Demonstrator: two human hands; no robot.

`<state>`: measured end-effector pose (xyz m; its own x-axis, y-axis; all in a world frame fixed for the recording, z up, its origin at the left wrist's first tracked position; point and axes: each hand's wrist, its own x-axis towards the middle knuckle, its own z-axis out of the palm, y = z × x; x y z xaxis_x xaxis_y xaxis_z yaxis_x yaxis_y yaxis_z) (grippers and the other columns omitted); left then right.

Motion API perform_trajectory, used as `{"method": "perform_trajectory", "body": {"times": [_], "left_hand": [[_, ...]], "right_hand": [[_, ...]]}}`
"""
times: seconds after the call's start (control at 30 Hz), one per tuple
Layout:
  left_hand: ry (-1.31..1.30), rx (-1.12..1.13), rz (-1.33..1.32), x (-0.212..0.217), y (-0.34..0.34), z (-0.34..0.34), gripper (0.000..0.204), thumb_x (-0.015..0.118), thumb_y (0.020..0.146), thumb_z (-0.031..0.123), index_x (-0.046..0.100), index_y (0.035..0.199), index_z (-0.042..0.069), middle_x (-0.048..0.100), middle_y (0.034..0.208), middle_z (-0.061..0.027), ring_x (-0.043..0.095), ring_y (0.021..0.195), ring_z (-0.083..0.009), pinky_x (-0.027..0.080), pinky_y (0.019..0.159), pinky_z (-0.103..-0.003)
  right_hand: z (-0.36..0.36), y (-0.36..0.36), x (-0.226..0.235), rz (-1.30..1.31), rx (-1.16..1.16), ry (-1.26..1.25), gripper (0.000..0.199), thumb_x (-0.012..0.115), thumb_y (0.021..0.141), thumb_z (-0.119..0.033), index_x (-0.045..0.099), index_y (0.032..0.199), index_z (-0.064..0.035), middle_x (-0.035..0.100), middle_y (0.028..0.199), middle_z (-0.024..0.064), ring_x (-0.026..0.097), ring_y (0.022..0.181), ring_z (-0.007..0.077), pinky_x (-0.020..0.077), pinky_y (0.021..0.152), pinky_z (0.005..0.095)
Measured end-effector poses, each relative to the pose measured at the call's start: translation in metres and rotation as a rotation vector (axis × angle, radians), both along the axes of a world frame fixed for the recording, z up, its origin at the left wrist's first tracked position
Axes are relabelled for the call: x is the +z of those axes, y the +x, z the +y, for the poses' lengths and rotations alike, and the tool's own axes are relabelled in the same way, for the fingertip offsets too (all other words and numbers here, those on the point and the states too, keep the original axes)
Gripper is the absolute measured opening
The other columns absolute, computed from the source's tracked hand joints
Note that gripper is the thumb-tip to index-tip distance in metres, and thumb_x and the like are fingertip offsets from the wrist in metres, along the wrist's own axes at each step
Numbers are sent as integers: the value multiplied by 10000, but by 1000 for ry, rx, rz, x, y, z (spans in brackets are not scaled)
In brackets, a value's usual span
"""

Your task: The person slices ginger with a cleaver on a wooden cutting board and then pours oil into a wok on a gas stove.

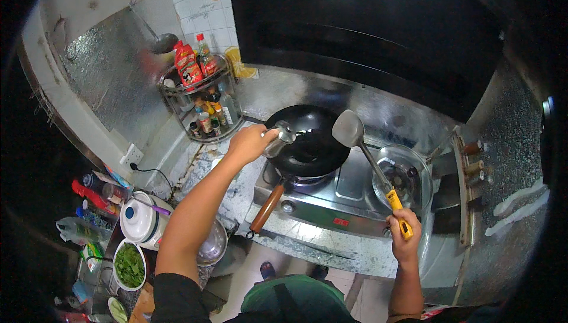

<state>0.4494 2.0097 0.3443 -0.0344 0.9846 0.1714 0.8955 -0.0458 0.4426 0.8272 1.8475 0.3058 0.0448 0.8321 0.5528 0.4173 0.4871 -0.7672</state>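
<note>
Head view: my left hand (249, 142) clasps a cruet (281, 139) tilted over the wok (307, 154); my right hand (407, 246) grips the spatula's handle (393, 199), likely avoiding heat.

A grey marbled counter (307, 244) carries a steel gas stove (355, 175), with a black wok (310, 157) on the stove's left side. Left of the stove, a two-tier metal rack (186, 91) holds bottles (189, 67) and small jars (205, 123). Farther left of the stove, a side surface (205, 272) bears a white cooker (136, 221) and a bowl (144, 265) of leafy greens (129, 265).
</note>
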Motion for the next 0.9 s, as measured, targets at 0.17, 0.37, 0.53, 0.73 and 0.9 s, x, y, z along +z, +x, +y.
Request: {"method": "perform_trajectory", "body": {"times": [0.17, 0.37, 0.53, 0.73, 0.9], "left_hand": [[-16, -80, 176, 7, 42, 31, 517, 506, 837, 519, 662, 809, 27, 637, 856, -218, 613, 826, -385, 473, 724, -472], [1, -53, 279, 4, 85, 61, 473, 504, 858, 479, 662, 857, 33, 647, 875, -210, 617, 863, -379, 474, 737, -474], [31, 24, 297, 3, 83, 76, 456, 506, 862, 466, 657, 884, 37, 650, 888, -202, 622, 869, -370, 482, 730, -466], [28, 156, 300, 10, 49, 68, 470, 511, 854, 478, 670, 867, 36, 651, 879, -208, 629, 853, -369, 490, 721, -460], [-19, 181, 279, 10, 13, 49, 528, 501, 843, 524, 671, 857, 24, 649, 862, -216, 626, 852, -373, 488, 721, -468]], "right_hand": [[-11, 14, -2, 29, 7, 17, 135, 600, 762, 41, 578, 882, -17, 606, 769, 104, 576, 662, 194, 450, 623, 287], [-18, 25, -4, -23, 10, 102, 185, 613, 748, 60, 571, 908, -23, 608, 764, 109, 569, 646, 201, 450, 608, 294], [-20, 27, -4, -30, 18, 101, 211, 619, 738, 77, 565, 916, -23, 605, 760, 113, 571, 645, 209, 451, 599, 296], [-14, 21, -2, -68, 49, 167, 245, 615, 737, 86, 543, 940, -28, 604, 757, 111, 575, 639, 218, 454, 592, 306], [-9, 14, -3, -72, 71, 162, 264, 624, 730, 85, 539, 951, -34, 605, 758, 106, 577, 636, 225, 456, 592, 311]]}}
